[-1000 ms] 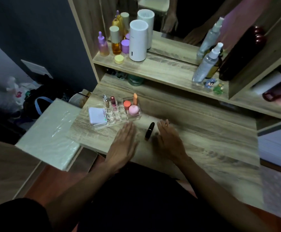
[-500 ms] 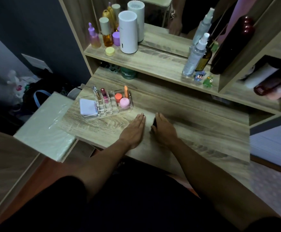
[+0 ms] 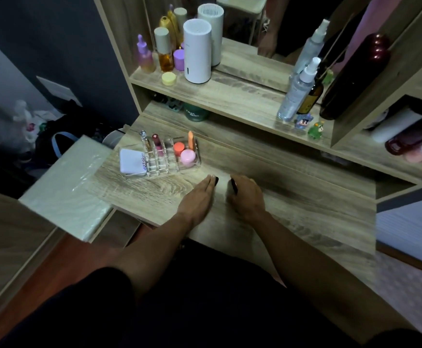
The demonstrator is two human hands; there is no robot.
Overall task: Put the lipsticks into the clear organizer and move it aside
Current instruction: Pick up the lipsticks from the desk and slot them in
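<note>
The clear organizer [image 3: 152, 169] stands on the wooden desk [image 3: 292, 197], far left of my hands. Two lipsticks [image 3: 157, 144] stand upright in its slots; an orange stick [image 3: 191, 140], an orange jar and a pink jar [image 3: 187, 156] fill its right compartment, and a white compact [image 3: 132, 162] lies in its left part. My right hand [image 3: 246, 198] is curled over a black lipstick [image 3: 234, 185], whose tip shows by the thumb. My left hand [image 3: 198, 197] lies flat on the desk beside it, fingers together, holding nothing.
A shelf above the desk carries a white cylinder [image 3: 196, 51], small bottles [image 3: 164, 52], spray bottles [image 3: 295, 96] and two figurines [image 3: 315, 130]. A green jar [image 3: 194, 114] sits under the shelf. A plastic-wrapped pale board [image 3: 64, 187] juts out left of the desk.
The black lipstick lay free between my hands; my right hand has closed over it. My left hand slid right, next to it. The organizer has not moved.
</note>
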